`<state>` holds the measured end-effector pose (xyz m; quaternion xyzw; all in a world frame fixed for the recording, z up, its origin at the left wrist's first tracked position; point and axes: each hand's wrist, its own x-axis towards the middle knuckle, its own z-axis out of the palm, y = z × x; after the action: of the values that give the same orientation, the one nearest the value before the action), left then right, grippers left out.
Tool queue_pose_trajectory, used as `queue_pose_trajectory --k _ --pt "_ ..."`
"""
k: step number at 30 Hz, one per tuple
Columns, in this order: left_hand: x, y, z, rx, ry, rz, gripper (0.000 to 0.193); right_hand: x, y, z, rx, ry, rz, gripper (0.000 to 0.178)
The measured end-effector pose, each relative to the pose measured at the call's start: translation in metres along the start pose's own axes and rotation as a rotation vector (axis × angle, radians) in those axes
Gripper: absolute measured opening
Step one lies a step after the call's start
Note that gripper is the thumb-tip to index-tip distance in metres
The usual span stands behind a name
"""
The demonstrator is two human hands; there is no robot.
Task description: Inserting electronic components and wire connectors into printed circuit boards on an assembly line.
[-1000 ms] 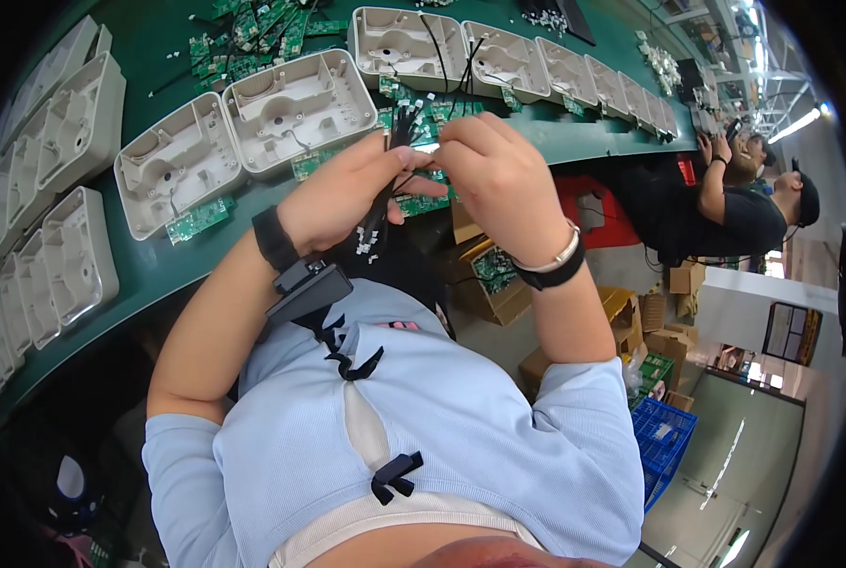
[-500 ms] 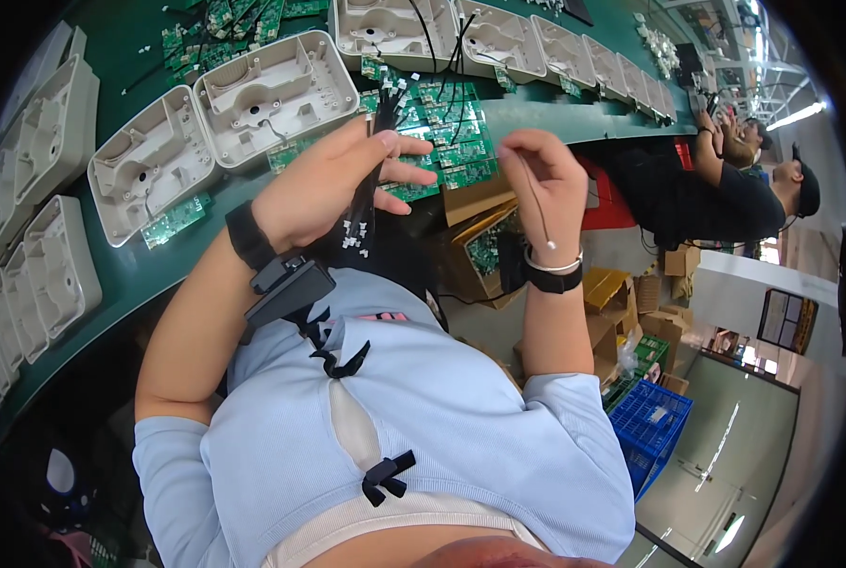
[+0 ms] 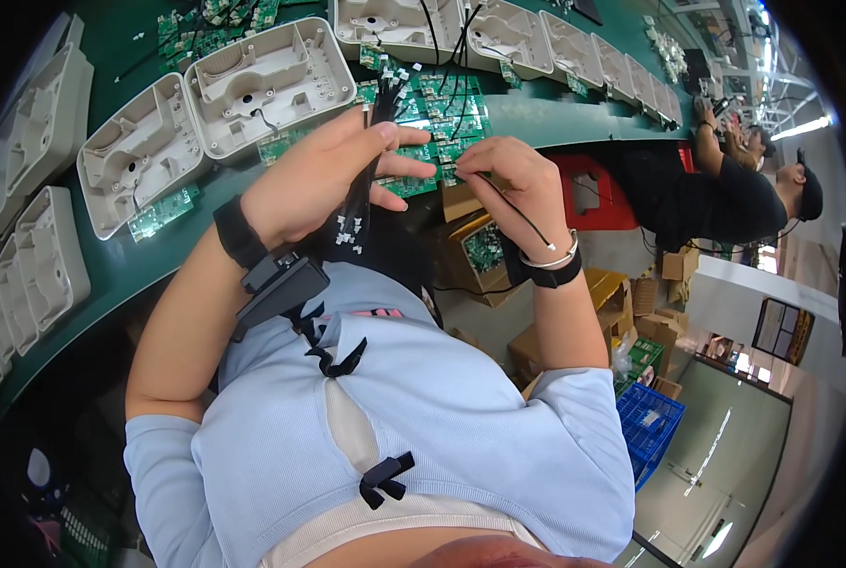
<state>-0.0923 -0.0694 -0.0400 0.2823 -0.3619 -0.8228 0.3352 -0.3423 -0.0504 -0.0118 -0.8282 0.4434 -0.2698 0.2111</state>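
- One left hand (image 3: 323, 180): its thumb presses one bundle of black cables (image 3: 357, 197), too dense to count, against the hand; three fingertips stand spread beyond it.
- One right hand (image 3: 525, 180), at three o'clock from the left: thumb and forefinger pinch one single black cable (image 3: 510, 203), whose white connector hangs toward five o'clock.
- Green circuit boards (image 3: 468, 115), many and overlapped, lie just beyond the hands on the green workbench (image 3: 527, 121).
- Two near off-white plastic housings, at nine (image 3: 139, 144) and eleven o'clock (image 3: 235, 95) from the left hand.
- One carton (image 3: 465, 270) at seven o'clock and one blue crate (image 3: 642, 417) at five o'clock from the right hand.
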Motion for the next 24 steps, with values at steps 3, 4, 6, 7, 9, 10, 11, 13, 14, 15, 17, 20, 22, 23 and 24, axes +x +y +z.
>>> queue_pose_trajectory --k 3,4,6,7,9,10,11,13,14,15,17,20,22,23,24 --pt "0.001 0.001 0.001 -0.013 0.01 -0.005 0.038 0.004 -0.002 -0.004 -0.06 -0.037 -0.014 0.017" --pt "0.001 0.001 0.002 -0.013 0.015 -0.008 0.038 0.007 -0.002 -0.005 -0.109 -0.064 -0.044 0.018" --pt "0.001 0.001 0.002 -0.013 0.02 -0.013 0.038 0.011 -0.004 -0.007 -0.207 -0.117 -0.102 0.018" --pt "0.001 0.0 0.002 -0.018 0.023 -0.01 0.038 0.013 -0.006 -0.008 -0.205 -0.117 -0.1 0.018" --pt "0.001 0.001 0.001 -0.029 0.028 0.001 0.037 0.017 -0.008 -0.011 -0.24 -0.16 -0.093 0.018" --pt "0.0 0.0 0.001 -0.03 0.028 0.001 0.037 0.018 -0.009 -0.012 -0.256 -0.182 -0.089 0.018" --pt "-0.002 -0.003 0.0 -0.013 0.033 0.031 0.035 0.017 -0.008 -0.011 -0.256 -0.183 -0.09 0.018" --pt "-0.007 -0.007 -0.001 0.023 0.043 0.092 0.031 0.014 -0.004 -0.008 -0.222 -0.155 -0.095 0.017" --pt "-0.011 -0.006 -0.003 0.024 0.042 0.095 0.031 0.013 -0.003 -0.008 -0.206 -0.139 -0.097 0.017" --pt "-0.018 -0.005 -0.008 0.07 0.008 0.086 0.029 0.012 -0.003 -0.008 -0.206 -0.136 -0.096 0.017" --pt "-0.032 -0.003 -0.01 0.166 -0.059 0.066 0.026 0.011 -0.002 -0.01 -0.17 -0.129 -0.089 0.017" --pt "-0.054 -0.006 0.009 0.339 0.002 0.186 0.022 0.012 0.004 -0.009 -0.131 -0.142 -0.081 0.016" --pt "-0.06 -0.003 0.014 0.436 0.031 0.255 0.021 0.013 0.005 -0.01 -0.114 -0.152 -0.09 0.016" --pt "-0.061 0.0 0.013 0.47 -0.008 0.166 0.021 0.012 0.005 -0.011 -0.112 -0.15 -0.093 0.016" --pt "-0.061 0.002 0.012 0.504 -0.047 0.078 0.022 0.012 0.005 -0.011 -0.105 -0.155 -0.094 0.016"
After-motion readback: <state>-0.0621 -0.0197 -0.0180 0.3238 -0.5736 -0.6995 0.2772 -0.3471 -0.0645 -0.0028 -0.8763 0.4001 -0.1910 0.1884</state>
